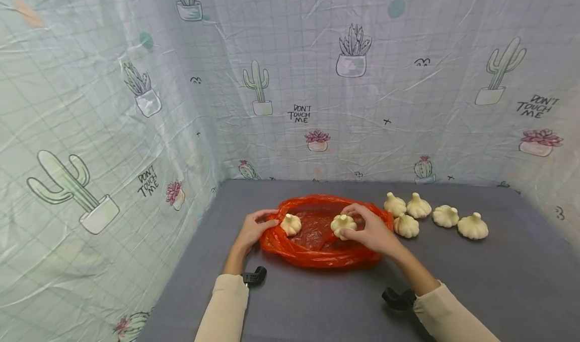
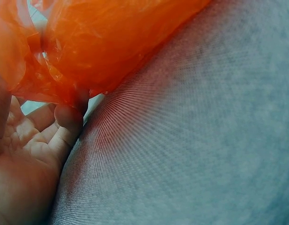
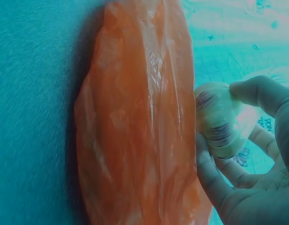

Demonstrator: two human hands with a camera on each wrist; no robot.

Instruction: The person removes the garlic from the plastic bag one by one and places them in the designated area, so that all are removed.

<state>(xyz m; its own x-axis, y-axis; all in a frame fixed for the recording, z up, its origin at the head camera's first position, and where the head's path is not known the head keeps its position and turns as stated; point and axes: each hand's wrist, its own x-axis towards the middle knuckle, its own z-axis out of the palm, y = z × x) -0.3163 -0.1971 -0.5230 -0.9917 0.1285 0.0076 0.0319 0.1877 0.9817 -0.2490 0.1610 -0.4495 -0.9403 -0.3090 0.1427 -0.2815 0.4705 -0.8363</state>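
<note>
A red plastic bag (image 1: 335, 261) lies spread on the table with its mouth facing up. My left hand (image 1: 249, 231) pinches its left rim between thumb and fingers; in the left wrist view the fingertips are partly behind the orange-looking film (image 2: 102, 42). Just inside that rim sits a garlic bulb (image 1: 291, 225). Over the right part of the bag's mouth, my right hand (image 1: 373, 231) holds another garlic bulb (image 1: 342, 225) between thumb and fingers. The right wrist view shows this bulb (image 3: 219, 119), with purple streaks, beside the bag's side (image 3: 140, 117).
Several garlic bulbs (image 1: 446, 216) lie on the grey table (image 1: 308, 301) right of the bag, the nearest one (image 1: 406, 225) close to its right rim. A cactus-print curtain (image 1: 290, 80) hangs behind and along the left.
</note>
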